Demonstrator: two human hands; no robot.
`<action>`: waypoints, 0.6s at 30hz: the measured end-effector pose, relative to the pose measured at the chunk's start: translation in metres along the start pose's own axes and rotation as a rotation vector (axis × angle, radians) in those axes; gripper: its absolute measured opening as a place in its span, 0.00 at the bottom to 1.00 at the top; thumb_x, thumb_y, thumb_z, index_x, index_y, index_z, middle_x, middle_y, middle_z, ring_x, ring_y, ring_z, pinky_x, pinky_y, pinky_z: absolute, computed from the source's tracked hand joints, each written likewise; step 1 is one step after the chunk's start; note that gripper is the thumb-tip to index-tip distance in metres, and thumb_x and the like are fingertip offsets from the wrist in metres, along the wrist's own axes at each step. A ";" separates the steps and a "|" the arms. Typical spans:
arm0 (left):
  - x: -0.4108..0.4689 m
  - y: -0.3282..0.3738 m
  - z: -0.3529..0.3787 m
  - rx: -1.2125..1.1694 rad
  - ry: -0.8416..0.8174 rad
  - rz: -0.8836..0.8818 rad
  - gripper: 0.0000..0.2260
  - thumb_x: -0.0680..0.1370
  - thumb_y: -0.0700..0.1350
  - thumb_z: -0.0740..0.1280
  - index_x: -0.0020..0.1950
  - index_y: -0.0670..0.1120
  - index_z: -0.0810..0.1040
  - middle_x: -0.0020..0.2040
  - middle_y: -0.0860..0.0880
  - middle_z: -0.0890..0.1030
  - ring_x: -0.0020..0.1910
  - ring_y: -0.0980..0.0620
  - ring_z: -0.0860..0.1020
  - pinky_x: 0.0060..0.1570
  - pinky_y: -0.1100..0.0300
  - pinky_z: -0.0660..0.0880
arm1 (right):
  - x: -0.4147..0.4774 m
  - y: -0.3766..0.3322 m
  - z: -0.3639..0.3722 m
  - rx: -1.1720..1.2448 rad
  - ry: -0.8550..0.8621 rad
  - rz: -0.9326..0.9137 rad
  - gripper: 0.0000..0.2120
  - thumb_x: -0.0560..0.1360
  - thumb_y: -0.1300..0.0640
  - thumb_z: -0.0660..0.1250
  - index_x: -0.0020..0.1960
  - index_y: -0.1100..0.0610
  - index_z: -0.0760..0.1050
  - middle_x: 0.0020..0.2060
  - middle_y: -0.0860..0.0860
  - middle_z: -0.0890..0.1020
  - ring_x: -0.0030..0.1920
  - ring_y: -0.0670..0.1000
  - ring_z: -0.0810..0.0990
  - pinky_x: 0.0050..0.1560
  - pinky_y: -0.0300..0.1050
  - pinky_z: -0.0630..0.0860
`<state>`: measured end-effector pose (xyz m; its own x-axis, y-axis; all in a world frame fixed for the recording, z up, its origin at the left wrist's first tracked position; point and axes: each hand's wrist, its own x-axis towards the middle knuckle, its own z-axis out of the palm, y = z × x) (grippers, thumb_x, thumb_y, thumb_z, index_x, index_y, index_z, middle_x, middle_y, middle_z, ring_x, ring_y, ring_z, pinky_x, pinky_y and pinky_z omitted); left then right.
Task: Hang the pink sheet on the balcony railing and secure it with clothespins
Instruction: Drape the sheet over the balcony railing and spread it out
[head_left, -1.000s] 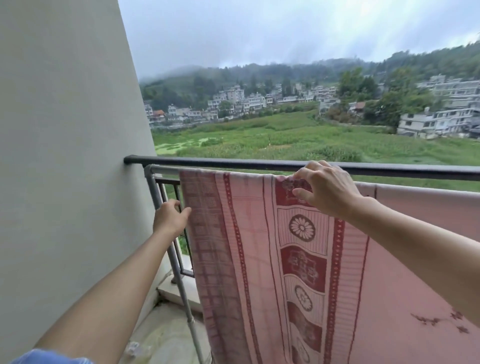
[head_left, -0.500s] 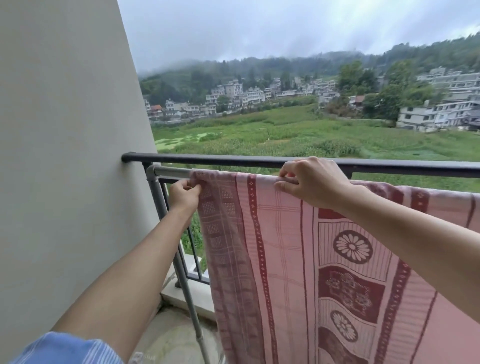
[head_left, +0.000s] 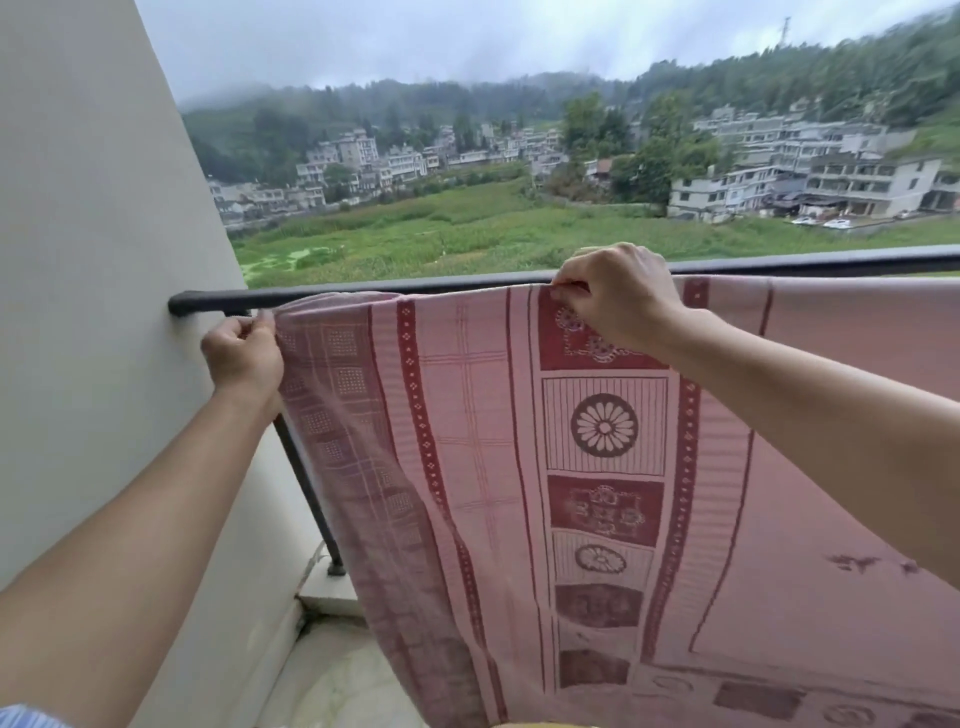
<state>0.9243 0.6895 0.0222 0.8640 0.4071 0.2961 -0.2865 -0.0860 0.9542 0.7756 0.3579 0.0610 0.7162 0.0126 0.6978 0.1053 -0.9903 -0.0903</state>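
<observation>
A blue-and-white striped sleeve (head_left: 21, 718) tops the left arm (head_left: 156, 519); left hand (head_left: 241, 358) and right hand (head_left: 618, 301) are bare

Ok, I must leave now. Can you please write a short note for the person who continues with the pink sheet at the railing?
Left hand: grips the left edge of the pink sheet, close to the wall.
Right hand: pinches the sheet's top edge at the black railing.
Done: the sheet is held up along the rail and hangs down on the balcony side.
Left: settle it over the rail, then pin it. No clothespins are in view.
</observation>
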 end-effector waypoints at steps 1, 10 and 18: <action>0.005 0.004 -0.003 -0.116 -0.144 -0.096 0.11 0.78 0.44 0.64 0.35 0.49 0.73 0.35 0.50 0.75 0.34 0.53 0.72 0.37 0.59 0.70 | 0.001 -0.006 0.002 -0.009 0.023 0.039 0.07 0.76 0.53 0.69 0.51 0.52 0.84 0.45 0.49 0.86 0.44 0.54 0.82 0.43 0.43 0.72; 0.032 0.026 -0.021 -0.431 -0.855 -0.543 0.11 0.77 0.39 0.57 0.51 0.41 0.79 0.39 0.47 0.82 0.33 0.51 0.80 0.44 0.56 0.74 | 0.003 -0.029 0.008 -0.065 0.004 0.280 0.07 0.76 0.55 0.67 0.48 0.54 0.84 0.40 0.52 0.86 0.40 0.53 0.80 0.42 0.42 0.71; 0.081 0.035 -0.023 -0.421 -0.575 -0.625 0.04 0.75 0.35 0.63 0.42 0.43 0.72 0.31 0.48 0.70 0.26 0.53 0.69 0.37 0.59 0.70 | 0.022 -0.046 0.005 -0.086 -0.096 0.282 0.07 0.75 0.49 0.68 0.45 0.50 0.84 0.38 0.47 0.84 0.37 0.49 0.79 0.37 0.43 0.73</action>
<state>0.9743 0.7404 0.0783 0.9509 -0.2513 -0.1804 0.2679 0.3770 0.8866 0.7897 0.4045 0.0772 0.7711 -0.2559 0.5830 -0.1629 -0.9645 -0.2080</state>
